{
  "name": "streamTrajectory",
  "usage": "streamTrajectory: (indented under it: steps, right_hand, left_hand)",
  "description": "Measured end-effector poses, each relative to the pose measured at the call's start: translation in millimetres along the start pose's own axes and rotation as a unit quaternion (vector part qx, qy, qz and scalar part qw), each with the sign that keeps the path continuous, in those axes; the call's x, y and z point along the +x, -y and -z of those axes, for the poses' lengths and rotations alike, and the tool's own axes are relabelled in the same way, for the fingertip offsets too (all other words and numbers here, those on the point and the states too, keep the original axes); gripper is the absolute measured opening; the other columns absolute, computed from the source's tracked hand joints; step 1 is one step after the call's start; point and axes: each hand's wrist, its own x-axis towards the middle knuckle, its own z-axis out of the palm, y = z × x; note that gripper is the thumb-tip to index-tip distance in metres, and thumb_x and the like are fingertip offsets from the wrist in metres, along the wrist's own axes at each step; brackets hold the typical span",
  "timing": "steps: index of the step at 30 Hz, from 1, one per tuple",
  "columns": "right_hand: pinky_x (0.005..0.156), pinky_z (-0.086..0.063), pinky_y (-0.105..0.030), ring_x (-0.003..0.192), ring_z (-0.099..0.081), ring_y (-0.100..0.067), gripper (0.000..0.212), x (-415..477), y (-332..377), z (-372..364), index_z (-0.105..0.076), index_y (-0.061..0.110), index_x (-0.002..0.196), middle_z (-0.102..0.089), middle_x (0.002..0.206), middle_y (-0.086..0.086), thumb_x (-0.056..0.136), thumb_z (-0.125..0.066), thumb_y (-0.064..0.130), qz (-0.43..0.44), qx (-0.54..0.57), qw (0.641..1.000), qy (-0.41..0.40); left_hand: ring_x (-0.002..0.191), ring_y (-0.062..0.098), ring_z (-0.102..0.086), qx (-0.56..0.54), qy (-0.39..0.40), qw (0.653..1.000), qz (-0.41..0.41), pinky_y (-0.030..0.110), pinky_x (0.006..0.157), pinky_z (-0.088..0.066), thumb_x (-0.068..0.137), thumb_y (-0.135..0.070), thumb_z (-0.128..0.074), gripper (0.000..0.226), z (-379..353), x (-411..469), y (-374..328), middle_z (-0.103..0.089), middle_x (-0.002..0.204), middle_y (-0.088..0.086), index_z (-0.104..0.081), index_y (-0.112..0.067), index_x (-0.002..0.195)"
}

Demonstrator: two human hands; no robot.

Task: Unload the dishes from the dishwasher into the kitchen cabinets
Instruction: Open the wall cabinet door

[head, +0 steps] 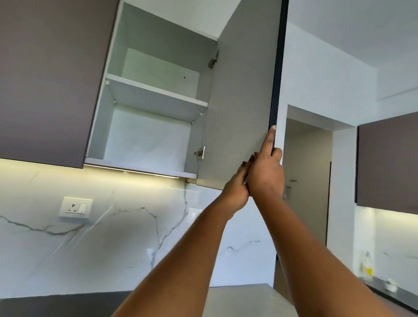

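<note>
Right hand [265, 176] grips the edge of the open door [241, 87] (one finger straight up it); left hand [236, 189], at its 8 o'clock, touches it, its grip unclear.

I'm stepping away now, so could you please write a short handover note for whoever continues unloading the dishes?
Right hand: pinches the free edge of the open cabinet door.
Left hand: against the door's inner face beside it; hold unclear.
Cabinet: no dishes visible inside.
Done: door open.
Left: fetch dishes and put them in; no dish or dishwasher is in view.
</note>
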Motion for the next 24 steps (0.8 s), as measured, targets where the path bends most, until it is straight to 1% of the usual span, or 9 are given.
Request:
streamTrajectory:
  steps: [2,3,4,6,8,11,13,18,24]
  right_hand:
    - [0.083,-0.047,-0.041,0.095,-0.057,-0.034,0.072,0,-13,1,0.014,0.029,0.149,-0.041,0.127,-0.016,0.100,-0.037,0.017,-0.008,-0.010,1.000,0.006]
    - [0.083,-0.046,-0.041,0.095,-0.057,-0.034,0.071,0,-21,1,0.015,0.030,0.149,-0.041,0.126,-0.016,0.100,-0.036,0.019,-0.014,-0.014,1.000,0.009]
    - [0.083,-0.046,-0.041,0.095,-0.057,-0.034,0.070,0,-27,1,0.015,0.030,0.149,-0.042,0.125,-0.016,0.101,-0.035,0.021,-0.020,-0.017,1.000,0.014]
    - [0.083,-0.046,-0.041,0.097,-0.056,-0.035,0.070,0,-40,3,0.016,0.031,0.148,-0.042,0.125,-0.016,0.101,-0.035,0.024,-0.025,-0.028,0.999,0.028]
    - [0.085,-0.045,-0.041,0.099,-0.056,-0.036,0.070,-2,-51,5,0.016,0.030,0.148,-0.042,0.126,-0.017,0.101,-0.035,0.025,-0.030,-0.037,0.998,0.043]
    - [0.087,-0.044,-0.041,0.103,-0.055,-0.036,0.069,-5,-65,8,0.015,0.031,0.149,-0.043,0.125,-0.017,0.101,-0.035,0.028,-0.033,-0.034,0.997,0.058]
    - [0.088,-0.044,-0.040,0.105,-0.055,-0.035,0.070,-7,-76,9,0.014,0.031,0.149,-0.043,0.124,-0.017,0.101,-0.036,0.028,-0.035,-0.037,0.996,0.068]
    - [0.094,-0.042,-0.040,0.114,-0.049,-0.035,0.078,-10,-101,14,0.014,0.032,0.149,-0.041,0.128,-0.016,0.098,-0.043,0.017,-0.056,-0.037,0.992,0.107]
    - [0.091,-0.044,-0.036,0.116,-0.048,-0.031,0.084,-4,-118,9,0.014,0.034,0.148,-0.039,0.131,-0.015,0.095,-0.046,0.012,-0.068,-0.024,0.991,0.114]
  left_hand:
    - [0.136,0.016,-0.035,0.015,-0.001,1.000,-0.019,0.032,0.111,-0.032,0.091,-0.067,-0.023,0.064,-10,5,6,-0.037,0.149,-0.008,-0.030,-0.035,0.145]
    - [0.137,0.017,-0.035,0.022,0.001,0.999,-0.027,0.034,0.112,-0.032,0.090,-0.067,-0.024,0.065,-17,7,9,-0.035,0.150,-0.007,-0.029,-0.035,0.146]
    - [0.138,0.018,-0.034,0.034,0.001,0.999,-0.034,0.034,0.112,-0.031,0.092,-0.063,-0.024,0.062,-21,10,12,-0.032,0.152,-0.005,-0.026,-0.034,0.147]
    - [0.141,0.019,-0.028,0.079,0.000,0.995,-0.061,0.030,0.111,-0.029,0.099,-0.048,-0.024,0.051,-31,14,19,-0.021,0.157,-0.006,-0.019,-0.035,0.148]
    - [0.143,0.017,-0.023,0.125,0.000,0.988,-0.089,0.026,0.109,-0.027,0.102,-0.035,-0.028,0.048,-37,19,25,-0.011,0.159,-0.007,-0.015,-0.035,0.149]
    - [0.145,0.018,-0.018,0.214,0.000,0.968,-0.128,0.028,0.113,-0.025,0.102,-0.016,-0.035,0.056,-45,26,35,-0.005,0.160,-0.003,-0.011,-0.029,0.150]
    - [0.146,0.017,-0.016,0.232,0.001,0.964,-0.130,0.028,0.114,-0.025,0.100,-0.008,-0.037,0.060,-51,30,42,-0.004,0.160,-0.001,-0.011,-0.027,0.150]
    - [0.145,0.018,-0.019,0.292,0.016,0.949,-0.118,0.028,0.111,-0.026,0.099,-0.008,-0.038,0.064,-70,36,63,0.000,0.160,-0.003,-0.004,-0.027,0.151]
    - [0.146,0.020,-0.014,0.333,0.012,0.934,-0.127,0.031,0.109,-0.031,0.098,-0.002,-0.037,0.070,-86,45,75,0.008,0.159,-0.003,0.001,-0.029,0.150]
